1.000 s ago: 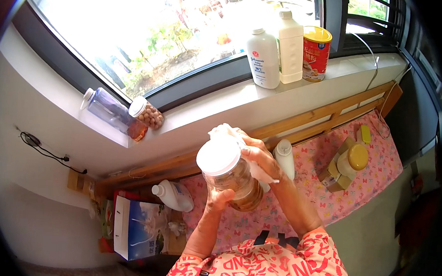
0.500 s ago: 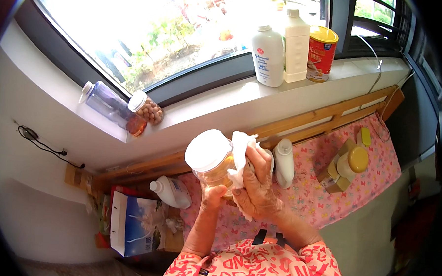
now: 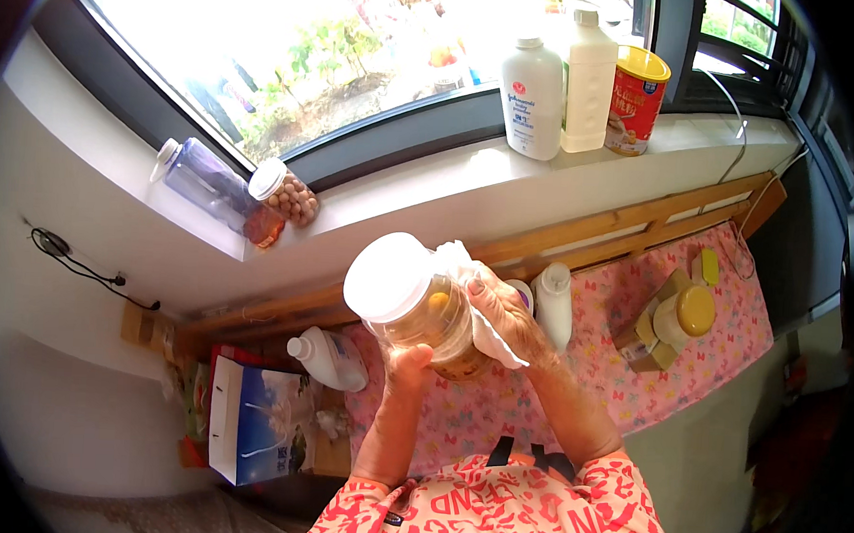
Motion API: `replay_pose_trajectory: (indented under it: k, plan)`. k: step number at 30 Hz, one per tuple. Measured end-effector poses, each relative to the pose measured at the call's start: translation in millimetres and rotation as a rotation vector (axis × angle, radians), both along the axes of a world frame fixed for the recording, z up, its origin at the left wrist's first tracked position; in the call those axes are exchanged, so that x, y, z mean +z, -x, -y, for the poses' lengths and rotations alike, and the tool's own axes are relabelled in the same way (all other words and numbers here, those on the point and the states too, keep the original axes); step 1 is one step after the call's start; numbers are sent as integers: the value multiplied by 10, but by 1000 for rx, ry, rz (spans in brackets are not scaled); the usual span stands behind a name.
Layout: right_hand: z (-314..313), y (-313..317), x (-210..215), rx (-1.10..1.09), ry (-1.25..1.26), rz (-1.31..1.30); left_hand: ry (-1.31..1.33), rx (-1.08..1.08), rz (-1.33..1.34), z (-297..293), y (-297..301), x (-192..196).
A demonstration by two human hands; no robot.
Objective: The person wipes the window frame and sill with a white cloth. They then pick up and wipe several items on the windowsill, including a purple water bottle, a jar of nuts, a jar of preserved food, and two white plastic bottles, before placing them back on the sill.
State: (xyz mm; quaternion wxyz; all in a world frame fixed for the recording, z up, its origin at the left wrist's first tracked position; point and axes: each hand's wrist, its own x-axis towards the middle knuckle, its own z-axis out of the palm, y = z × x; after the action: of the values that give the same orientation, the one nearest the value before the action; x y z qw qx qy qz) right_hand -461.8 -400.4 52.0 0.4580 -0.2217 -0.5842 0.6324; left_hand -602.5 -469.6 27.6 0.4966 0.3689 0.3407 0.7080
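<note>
A clear plastic jar (image 3: 453,323) with a wide white lid (image 3: 386,276) is held up, tilted, above the pink patterned cover. Something yellow and brownish shows through its wall. My left hand (image 3: 405,368) grips the jar from below, thumb on its near side; its other fingers are hidden behind it. My right hand (image 3: 517,320) presses a white cloth (image 3: 500,344) against the jar's right side, and part of the cloth sticks up past the fingers by the lid.
On the windowsill (image 3: 412,182) stand a white powder bottle (image 3: 531,104), a cream bottle (image 3: 588,88) and a red can (image 3: 634,109). Two jars lie at its left end. Around the pink bed cover (image 3: 574,392) are white jugs, a wooden rail, an open carton with a yellow-lidded jar (image 3: 684,318), and a blue-white paper bag (image 3: 258,416).
My right hand has opened out from the jar's front to its right side, taking the cloth along. The jar has shifted slightly left and up, and more of its wall shows.
</note>
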Motion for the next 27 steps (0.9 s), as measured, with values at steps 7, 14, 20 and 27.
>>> replay_pose_trajectory:
  k: [7, 14, 20, 27]
  plan:
    - [148, -24, -458, -73, 115, -51, -51, 5, -21, -106, 99, -122]
    - [551, -53, -230, -569, -657, 361, -46, 93, 57, -137, -23, 27]
    - [427, -51, 99, -563, -797, 395, -18, 137, -32, -74, -152, 102]
    - [47, 33, 204, -253, -418, 147, 40, 107, 46, 3, -90, -147]
